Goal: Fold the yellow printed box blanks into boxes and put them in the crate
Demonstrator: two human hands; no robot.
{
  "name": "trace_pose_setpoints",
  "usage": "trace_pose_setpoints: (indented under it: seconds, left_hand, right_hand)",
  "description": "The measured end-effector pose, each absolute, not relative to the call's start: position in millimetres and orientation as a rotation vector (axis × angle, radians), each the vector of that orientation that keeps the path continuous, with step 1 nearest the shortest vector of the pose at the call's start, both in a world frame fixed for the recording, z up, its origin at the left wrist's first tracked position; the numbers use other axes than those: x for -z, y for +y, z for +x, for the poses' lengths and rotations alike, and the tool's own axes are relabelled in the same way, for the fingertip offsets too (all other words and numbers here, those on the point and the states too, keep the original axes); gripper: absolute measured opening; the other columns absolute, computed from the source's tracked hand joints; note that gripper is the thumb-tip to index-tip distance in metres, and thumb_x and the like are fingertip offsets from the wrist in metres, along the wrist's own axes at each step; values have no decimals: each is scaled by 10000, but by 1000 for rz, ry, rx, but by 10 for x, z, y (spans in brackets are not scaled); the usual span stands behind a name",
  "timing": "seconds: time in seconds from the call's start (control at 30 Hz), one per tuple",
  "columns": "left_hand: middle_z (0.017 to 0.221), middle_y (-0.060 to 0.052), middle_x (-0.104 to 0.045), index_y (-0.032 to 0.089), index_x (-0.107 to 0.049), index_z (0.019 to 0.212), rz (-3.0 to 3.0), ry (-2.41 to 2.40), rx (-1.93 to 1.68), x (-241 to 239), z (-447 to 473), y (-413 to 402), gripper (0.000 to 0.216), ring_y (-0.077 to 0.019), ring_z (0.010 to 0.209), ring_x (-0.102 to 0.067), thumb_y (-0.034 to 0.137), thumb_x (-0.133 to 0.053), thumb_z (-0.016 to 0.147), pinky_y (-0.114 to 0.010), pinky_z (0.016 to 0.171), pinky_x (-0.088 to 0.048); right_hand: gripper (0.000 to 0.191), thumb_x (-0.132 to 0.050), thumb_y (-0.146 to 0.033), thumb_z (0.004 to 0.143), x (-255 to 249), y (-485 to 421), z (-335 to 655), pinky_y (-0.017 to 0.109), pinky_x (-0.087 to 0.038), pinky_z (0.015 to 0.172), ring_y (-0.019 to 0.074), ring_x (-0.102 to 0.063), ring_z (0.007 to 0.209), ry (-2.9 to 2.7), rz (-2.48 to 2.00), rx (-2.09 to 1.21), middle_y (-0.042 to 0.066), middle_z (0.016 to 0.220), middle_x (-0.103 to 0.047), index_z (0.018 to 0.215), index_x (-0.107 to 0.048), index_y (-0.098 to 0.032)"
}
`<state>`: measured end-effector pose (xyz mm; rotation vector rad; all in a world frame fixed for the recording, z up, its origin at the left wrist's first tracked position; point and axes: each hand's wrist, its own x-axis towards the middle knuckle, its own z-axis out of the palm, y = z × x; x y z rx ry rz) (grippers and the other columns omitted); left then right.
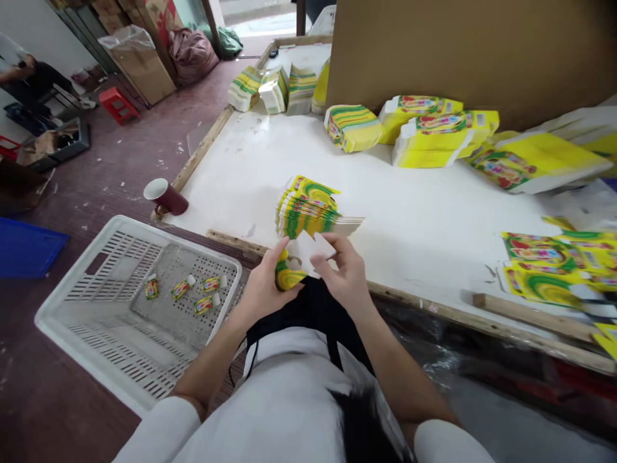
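Note:
Between my hands is a small yellow and green carton (288, 278) with its white inner flaps raised. My left hand (267, 284) is closed round the carton's printed side. The thumb and fingers of my right hand (344, 273) pinch a white flap at its right. Just beyond them, on the white tabletop (231, 177), lies a fanned stack of flat printed cartons (308, 206). Down to the left, a white plastic crate (103, 315) holds several small folded cartons (181, 288) on its perforated bottom.
A maroon mug (166, 196) stands at the table's left corner. Bundles of yellow cartons (434, 138) line the back against a large brown board (472, 58). More flat cartons (544, 263) and a wooden strip (530, 315) lie right. A red stool (118, 105) and a seated person are far left.

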<state>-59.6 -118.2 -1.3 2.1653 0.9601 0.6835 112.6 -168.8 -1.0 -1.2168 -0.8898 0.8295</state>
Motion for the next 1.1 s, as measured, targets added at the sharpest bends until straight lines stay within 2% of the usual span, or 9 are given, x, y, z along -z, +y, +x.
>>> trace_pose_setpoints:
  seconds: [0.1,0.2,0.3,0.4,0.6,0.77,0.9,1.0,1.1]
  left_hand:
    - [1347,-118,-574,239,-241,1506,2214,813,-739,12,-610,-1204,892,-235,1138,-639,257,-728,759,-338,927,-543]
    - [1323,-122,-588,227,-259,1500,2214,817,-754,-2,-614,-1195,867,-233,1116,-650,247,-718,764,-332,928,-545]
    - [1338,-128,-583,228,-254,1504,2174,881,-701,-4,-611,-1162,886,-252,1152,-638,244,-722,752,-343,956,-532]
    - [1344,-110,-584,248,-283,1467,2147,940,-657,25,-585,-1148,847,-245,1117,-656,237,-717,739,-346,929,-538]
    - [1260,-86,-615,254,-427,1261,2278,836,-638,95,-554,-1151,669,-243,1065,-671,124,-672,652,-339,852,-544]
    - [1144,-73,-604,243,-431,1238,2395,841,-608,65,-583,-1146,625,-236,1009,-660,105,-630,662,-330,805,-538]
    - [1189,-87,-571,248,-375,1300,2292,764,-546,97,-579,-1138,670,-246,1070,-632,127,-623,689,-348,841,-537]
    - [1215,-115,-536,216,-394,1306,2221,771,-545,170,-579,-1096,634,-261,1074,-622,183,-636,721,-375,864,-539]
    - [1260,-128,-463,201,-477,1199,2243,761,-577,201,-575,-1067,538,-273,1130,-590,188,-659,694,-384,910,-529]
  right_hand:
    - [386,-772,-525,733,58,-1582,1131,256,-525,550,147,-612,605,-551,-1088,-1439,17,731,-673,893,-673,-189]
    - [513,-777,-640,678,250,-1579,1038,256,-536,550,153,-641,614,-404,-919,-1722,36,777,-715,909,-686,-191]
    - [674,-758,-745,622,388,-1649,978,329,-591,711,219,-711,833,-515,-775,-1589,84,988,-750,1028,-688,-212]
    - [620,-821,-621,648,371,-1680,971,398,-575,886,265,-695,1029,-630,-835,-1352,93,1129,-733,1106,-670,-231]
    - [429,-724,-543,789,332,-1574,955,386,-578,883,240,-691,970,-787,-1084,-1267,67,1016,-725,1054,-667,-210]
    - [709,-627,-730,784,469,-1575,940,374,-596,823,233,-686,904,-971,-1194,-1062,96,1029,-697,1251,-564,-200]
    - [942,-454,-780,847,383,-1703,878,469,-464,1096,299,-548,1312,-1213,-1143,-934,210,1415,-543,1537,-279,-164]
    - [933,-597,-564,899,273,-1809,842,518,-343,1186,319,-221,1522,-1577,-1210,-744,208,1626,-245,1599,-113,-181]
    - [631,-501,-271,987,244,-1835,870,465,-431,1140,275,-312,1494,-1714,-1281,-657,161,1625,-279,1573,-268,-245]
